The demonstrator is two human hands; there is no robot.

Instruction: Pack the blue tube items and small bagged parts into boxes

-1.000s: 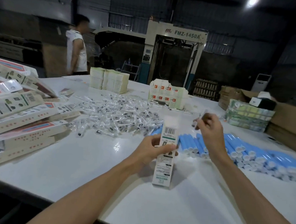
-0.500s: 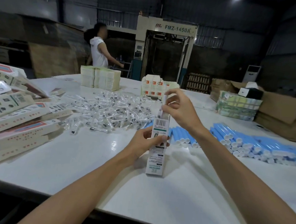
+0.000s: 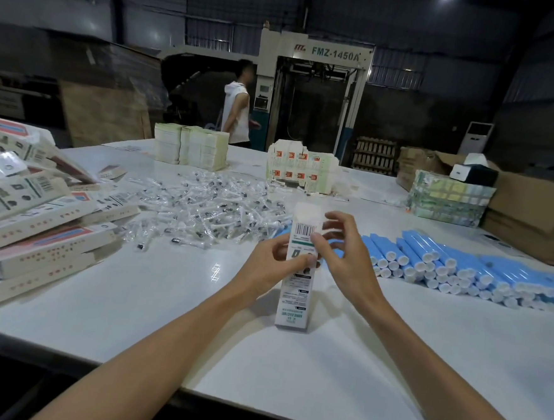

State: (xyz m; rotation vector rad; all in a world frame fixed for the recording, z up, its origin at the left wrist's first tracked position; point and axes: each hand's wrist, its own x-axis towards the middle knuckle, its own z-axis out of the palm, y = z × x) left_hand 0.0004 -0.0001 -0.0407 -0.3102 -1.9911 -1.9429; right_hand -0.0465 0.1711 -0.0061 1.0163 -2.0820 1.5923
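While the left hand grips the upright carton, standing just before the blue tubes, the right hand pinches its upper end; loading seems finished, so next the raised flap needs tucking shut.

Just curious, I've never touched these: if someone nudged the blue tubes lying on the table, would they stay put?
Probably not. The blue tubes are round and lie on their sides on a glossy white table, so a sideways push would likely roll them. They are heaped in layers, so upper ones may tumble down.
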